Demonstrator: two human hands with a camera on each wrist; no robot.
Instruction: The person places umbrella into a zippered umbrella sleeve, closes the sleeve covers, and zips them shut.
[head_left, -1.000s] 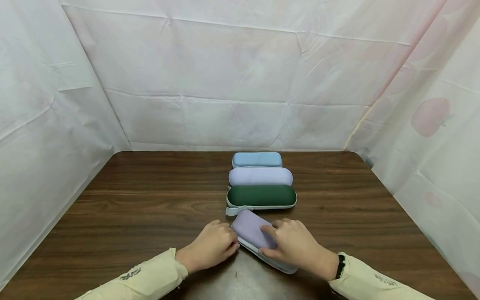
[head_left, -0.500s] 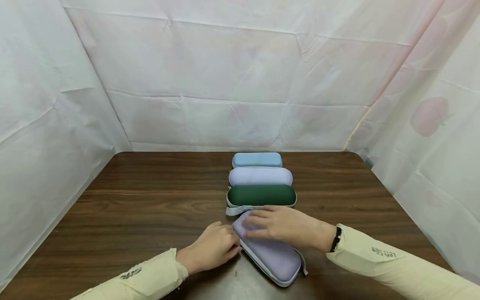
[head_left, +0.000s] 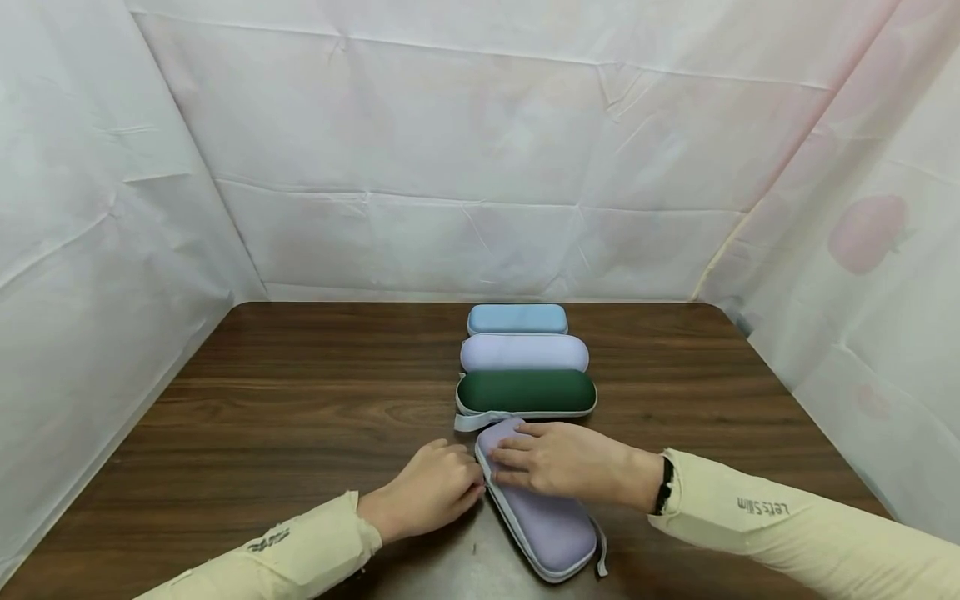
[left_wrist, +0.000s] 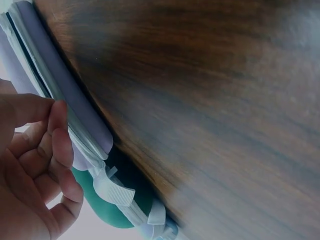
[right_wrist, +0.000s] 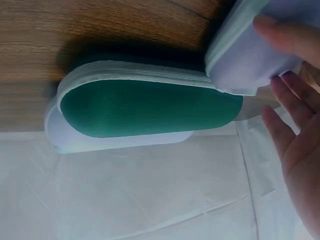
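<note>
A purple zippered glasses case [head_left: 551, 525] with light grey trim lies slanted on the table, its grey strap [head_left: 601, 546] at the near right end. My left hand [head_left: 431, 492] is at its left side, and in the left wrist view the thumb and forefinger pinch at the zipper [left_wrist: 30, 55]; the pull itself is hidden. A dark gap shows between the zipper bands beyond the fingertips. From the right, my right hand [head_left: 566, 458] rests across the case's far part, with extended fingers on the lid. In the right wrist view the thumb [right_wrist: 275, 35] presses on the purple surface.
Behind the purple case lie a dark green case [head_left: 525, 392], a pale lavender case [head_left: 523, 353] and a light blue case [head_left: 517, 318] in a row. The wooden table [head_left: 315, 383] is bounded by white sheeting [head_left: 450, 150] at the back and sides.
My right hand has shifted from the case's near right side to its far part, uncovering the near end. The case has turned slightly. My left hand stays at its left side.
</note>
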